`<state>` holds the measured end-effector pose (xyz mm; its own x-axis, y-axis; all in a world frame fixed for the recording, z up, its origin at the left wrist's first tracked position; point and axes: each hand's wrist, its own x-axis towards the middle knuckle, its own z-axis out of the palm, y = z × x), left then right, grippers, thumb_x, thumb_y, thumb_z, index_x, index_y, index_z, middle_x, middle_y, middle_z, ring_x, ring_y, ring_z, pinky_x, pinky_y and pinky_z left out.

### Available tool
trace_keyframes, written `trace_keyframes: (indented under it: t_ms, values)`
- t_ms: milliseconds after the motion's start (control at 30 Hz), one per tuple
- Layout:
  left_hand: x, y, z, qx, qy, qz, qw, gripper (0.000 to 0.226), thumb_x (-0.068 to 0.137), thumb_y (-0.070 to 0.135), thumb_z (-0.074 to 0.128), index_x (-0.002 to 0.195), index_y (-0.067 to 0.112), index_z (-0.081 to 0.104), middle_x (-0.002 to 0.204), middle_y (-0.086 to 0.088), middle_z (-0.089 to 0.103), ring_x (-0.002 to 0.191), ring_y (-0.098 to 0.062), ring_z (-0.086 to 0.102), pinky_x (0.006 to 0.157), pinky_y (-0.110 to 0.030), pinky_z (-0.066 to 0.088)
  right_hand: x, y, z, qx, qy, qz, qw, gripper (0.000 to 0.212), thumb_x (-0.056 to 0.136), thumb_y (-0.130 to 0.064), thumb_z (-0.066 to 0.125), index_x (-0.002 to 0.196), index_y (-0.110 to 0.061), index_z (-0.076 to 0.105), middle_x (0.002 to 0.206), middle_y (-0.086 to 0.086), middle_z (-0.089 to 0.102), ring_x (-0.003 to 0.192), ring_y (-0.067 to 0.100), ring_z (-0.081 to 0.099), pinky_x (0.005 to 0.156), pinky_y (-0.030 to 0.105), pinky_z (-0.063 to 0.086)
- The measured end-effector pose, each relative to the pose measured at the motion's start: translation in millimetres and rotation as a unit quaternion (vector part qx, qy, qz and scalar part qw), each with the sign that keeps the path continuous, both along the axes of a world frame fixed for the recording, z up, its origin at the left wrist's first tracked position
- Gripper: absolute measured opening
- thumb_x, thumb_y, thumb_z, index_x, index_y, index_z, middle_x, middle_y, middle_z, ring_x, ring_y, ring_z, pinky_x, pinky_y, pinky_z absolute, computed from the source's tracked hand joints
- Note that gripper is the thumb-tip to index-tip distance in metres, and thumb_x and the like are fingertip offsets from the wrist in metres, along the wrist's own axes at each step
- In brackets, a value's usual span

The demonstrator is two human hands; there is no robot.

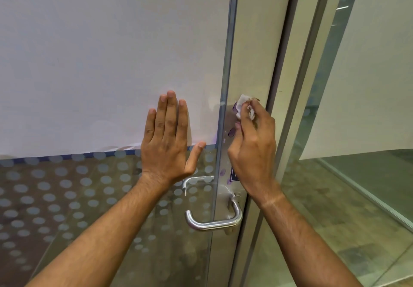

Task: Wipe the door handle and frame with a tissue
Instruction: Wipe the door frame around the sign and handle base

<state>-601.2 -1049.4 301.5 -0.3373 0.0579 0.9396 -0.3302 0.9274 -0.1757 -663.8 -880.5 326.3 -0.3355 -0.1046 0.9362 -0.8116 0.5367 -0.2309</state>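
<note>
My left hand (166, 139) lies flat on the door (89, 63). My right hand (252, 139) pinches the tissue (242, 102) against the frame (252, 52), above the handle (214, 222).

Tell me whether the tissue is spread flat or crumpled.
Crumpled. The tissue is bunched into a wad, pinched by the right hand against the door frame; folds stick out between its fingers.

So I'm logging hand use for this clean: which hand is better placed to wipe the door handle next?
Right. The right hand already grips the tissue on the frame strip, directly above the handle. The left hand lies flat on the glass, holding nothing.
</note>
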Motion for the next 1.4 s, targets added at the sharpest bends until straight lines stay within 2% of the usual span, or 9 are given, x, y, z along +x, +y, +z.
trace_keyframes:
  t_ms: [100,233,333,533,733,967,1133,1300,1400]
  values:
    - [1,0,0,0.0,0.003,-0.013,1.0,0.09,0.097,0.058,0.038,0.157,-0.002,0.009,0.162,-0.027,0.011,0.154,-0.03,-0.006,0.126,-0.046,0.001,3,-14,1,0.016,-0.032,0.033,0.999,0.062,0.098,-0.018,0.049,0.15,0.005,0.024,0.16,0.02,0.02,0.15,0.03,0.017,0.123,0.034,0.017]
    - [1,0,0,-0.002,0.009,-0.016,1.0,0.09,0.096,0.057,0.041,0.157,-0.003,0.013,0.162,-0.027,0.013,0.154,-0.03,-0.003,0.126,-0.047,0.003,-1,-17,-12,0.071,-0.034,0.056,0.995,0.073,0.101,-0.029,0.044,0.152,0.008,0.007,0.162,0.023,0.002,0.151,0.032,-0.003,0.124,0.046,0.01]
    - [0,0,0,0.0,0.007,-0.015,1.0,0.091,0.096,0.058,0.042,0.157,-0.003,0.012,0.162,-0.027,0.013,0.154,-0.03,-0.004,0.126,-0.047,0.002,-8,-8,-26,0.098,-0.018,0.05,0.994,0.078,0.1,-0.037,0.044,0.151,0.009,0.007,0.162,0.024,0.001,0.151,0.033,-0.003,0.124,0.047,0.01]
    - [1,0,-1,-0.001,0.004,-0.01,1.0,0.09,0.097,0.058,0.041,0.157,-0.003,0.013,0.162,-0.027,0.013,0.154,-0.031,-0.002,0.126,-0.047,0.003,-8,-21,-18,0.06,-0.036,0.04,0.997,0.091,0.096,-0.054,0.039,0.151,0.01,0.003,0.161,0.026,-0.005,0.15,0.035,-0.008,0.123,0.051,0.003]
    - [0,0,-1,0.0,0.005,-0.01,1.0,0.092,0.096,0.06,0.04,0.157,-0.002,0.01,0.162,-0.028,0.012,0.154,-0.029,-0.005,0.126,-0.046,0.001,-15,-3,-32,0.135,-0.004,0.048,0.99,0.092,0.095,-0.052,0.045,0.151,0.009,0.006,0.162,0.024,-0.002,0.151,0.033,-0.004,0.123,0.05,0.009]
    - [1,1,-1,0.0,0.001,-0.011,1.0,0.089,0.097,0.059,0.036,0.157,-0.003,0.011,0.162,-0.029,0.014,0.154,-0.031,-0.002,0.126,-0.047,0.002,-9,-24,-12,0.064,-0.027,0.062,0.996,0.091,0.096,-0.055,0.036,0.15,0.011,0.004,0.161,0.026,-0.006,0.15,0.035,-0.009,0.123,0.05,0.001]
    - [1,1,-1,-0.001,0.004,-0.007,1.0,0.091,0.096,0.06,0.038,0.157,-0.003,0.012,0.162,-0.028,0.014,0.154,-0.031,-0.002,0.126,-0.047,0.002,-20,-6,-29,0.149,0.013,0.056,0.987,0.091,0.095,-0.056,0.04,0.151,0.008,0.008,0.162,0.023,0.0,0.151,0.033,-0.003,0.122,0.052,0.011]
    - [1,1,-1,-0.006,0.0,0.006,1.0,0.088,0.097,0.056,0.039,0.157,-0.002,0.012,0.162,-0.028,0.013,0.154,-0.031,-0.005,0.126,-0.048,0.002,-20,-14,-19,0.085,-0.003,0.049,0.995,0.088,0.097,-0.051,0.039,0.152,0.008,0.004,0.162,0.024,-0.003,0.151,0.034,-0.006,0.123,0.048,0.003]
    - [1,1,-1,-0.008,0.002,0.01,1.0,0.086,0.098,0.055,0.037,0.157,-0.002,0.01,0.162,-0.028,0.012,0.154,-0.031,-0.005,0.126,-0.047,0.001,-16,-23,-15,0.079,-0.004,0.064,0.995,0.091,0.095,-0.056,0.036,0.151,0.01,0.005,0.161,0.024,-0.006,0.151,0.035,-0.008,0.123,0.051,0.0]
